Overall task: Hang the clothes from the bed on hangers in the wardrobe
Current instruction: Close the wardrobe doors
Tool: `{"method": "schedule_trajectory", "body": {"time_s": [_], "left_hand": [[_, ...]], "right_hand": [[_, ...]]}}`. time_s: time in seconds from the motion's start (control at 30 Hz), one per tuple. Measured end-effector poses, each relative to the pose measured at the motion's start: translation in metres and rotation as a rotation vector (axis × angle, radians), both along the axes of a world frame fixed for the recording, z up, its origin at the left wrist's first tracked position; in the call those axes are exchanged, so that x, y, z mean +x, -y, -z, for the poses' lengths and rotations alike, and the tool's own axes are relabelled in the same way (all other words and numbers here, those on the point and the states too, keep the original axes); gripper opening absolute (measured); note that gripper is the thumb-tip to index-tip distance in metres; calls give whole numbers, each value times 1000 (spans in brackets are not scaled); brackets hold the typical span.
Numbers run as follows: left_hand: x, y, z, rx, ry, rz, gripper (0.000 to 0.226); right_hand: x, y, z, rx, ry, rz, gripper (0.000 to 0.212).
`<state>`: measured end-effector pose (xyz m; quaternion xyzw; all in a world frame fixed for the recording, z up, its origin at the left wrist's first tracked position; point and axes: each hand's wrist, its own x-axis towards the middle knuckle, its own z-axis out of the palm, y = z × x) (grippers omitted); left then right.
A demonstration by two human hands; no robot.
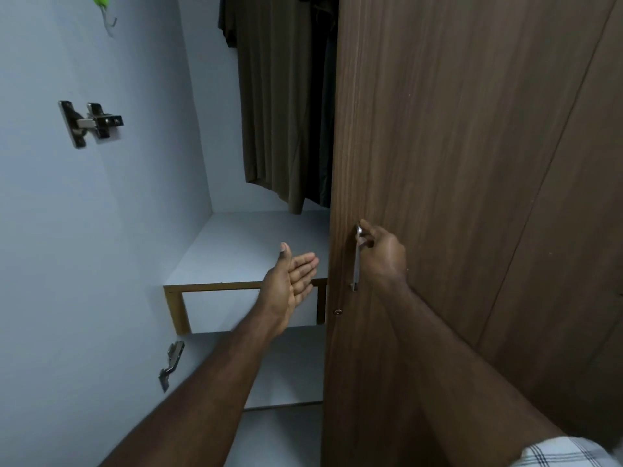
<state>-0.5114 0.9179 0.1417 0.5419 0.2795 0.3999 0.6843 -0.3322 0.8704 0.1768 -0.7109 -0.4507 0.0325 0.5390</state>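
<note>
Head view, close before wardrobe (209, 136)

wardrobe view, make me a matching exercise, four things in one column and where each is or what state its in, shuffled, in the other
Things:
1. left hand
2. right hand
3. brown garment
4. upper hinge

Places or states:
A. hanging inside the wardrobe, above the shelf
B. fingers curled round the metal door handle
C. fixed on the pale side panel at left
D. open, palm showing, holding nothing

Pairs: 1-D, 2-B, 3-A, 4-C
</note>
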Motion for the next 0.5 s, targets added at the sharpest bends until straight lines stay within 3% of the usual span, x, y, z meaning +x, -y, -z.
{"method": "schedule_trajectory", "body": {"time_s": [0.3,0.5], "left_hand": [[-63,44,16,87,-183,-142,75],[-125,75,17,161,-209,-201,68]], "right_hand": [[-25,19,16,-81,2,9,61],[-130,48,40,-61,92,17,68]]}}
